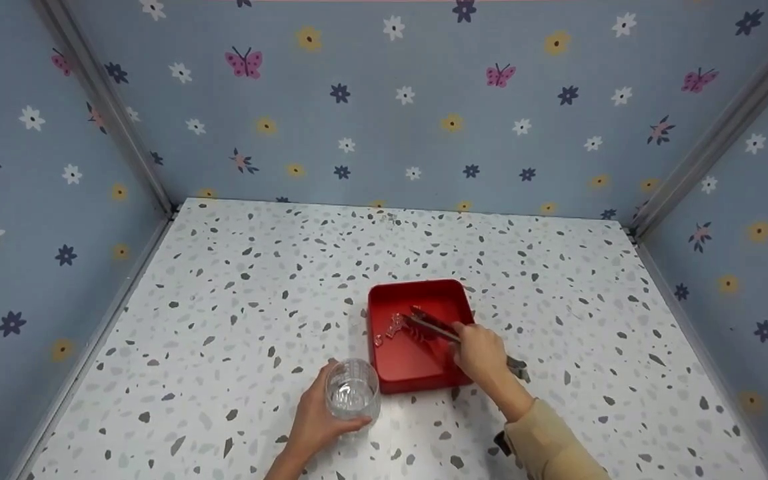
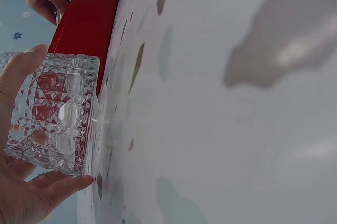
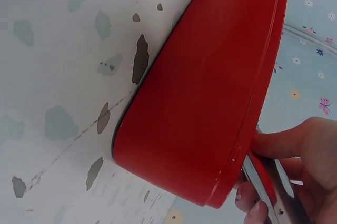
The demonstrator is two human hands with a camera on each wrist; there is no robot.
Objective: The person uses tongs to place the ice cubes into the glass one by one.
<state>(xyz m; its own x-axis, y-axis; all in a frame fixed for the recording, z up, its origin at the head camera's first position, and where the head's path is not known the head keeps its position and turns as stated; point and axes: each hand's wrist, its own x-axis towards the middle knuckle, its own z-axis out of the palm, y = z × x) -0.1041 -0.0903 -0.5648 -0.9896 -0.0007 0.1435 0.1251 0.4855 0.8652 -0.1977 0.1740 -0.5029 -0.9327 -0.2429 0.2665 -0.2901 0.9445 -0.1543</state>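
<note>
My left hand (image 1: 312, 417) holds a clear drinking glass (image 1: 352, 392) upright at the near left corner of a red tray (image 1: 417, 368). Seen from the left wrist, the glass (image 2: 58, 111) has a raised cut pattern, with fingers and thumb around its side. In my right hand (image 1: 485, 353) is a pair of metal tongs (image 1: 436, 328), its tips down inside the tray. Several small clear pieces (image 1: 392, 328) lie on the tray floor around the tips. Up close in the right wrist view, thumb and fingers grip the tongs (image 3: 279, 195) at the tray's rim, while the wall hides the tips.
Everything stands on a white speckled tabletop (image 1: 257, 300). Blue flowered panels (image 1: 371, 100) close it in at the back and both sides, with grey metal posts (image 1: 107, 100) at the corners.
</note>
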